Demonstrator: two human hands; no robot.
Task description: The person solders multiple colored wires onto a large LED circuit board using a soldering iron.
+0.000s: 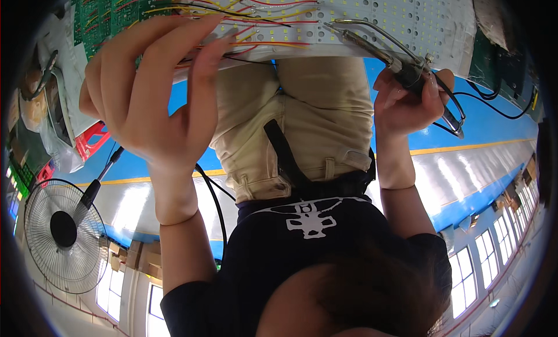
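Blue workshop floor [500, 127] with a yellow line [465, 146] across the background, pale windows [465, 279] bending along the lower right rim, a standing fan [63, 232] at lower left.

Head view, one picture only:

- White LED panel [372, 23] across the top, studded with small chips and holes, lying over the lap in beige trousers [302, 122]. No tabletop visible beneath it.
- Thin red, yellow and black wires [256, 17] running over the panel's left half.
- Left hand [145, 93] open, fingers spread and long, fingertips laid on the near edge of the panel among the wires; nothing gripped, only steadying.
- Right hand [404, 104] closed around the handle of a soldering iron [401, 63], tip and thin feed tube angled up and left onto the panel's near edge, right of the wires.

Handling, as a judgement: panel probably light, thin and fairly stiff, yet likely to flex; chips and wire joints fragile, so best held by the bare rim and not across the wired face. Wires soft, easily snagged by a finger. Iron to be held by the handle only, metal tip presumably hot.

Around and in the way:

- Green circuit boards [104, 11] stacked at upper left, just beside the panel.
- Red crate [90, 142] below them, at the left.
- Black cable [494, 107] trailing from the iron off to the right, loose enough to drag.
- Left fingers near the iron's path along that same edge.
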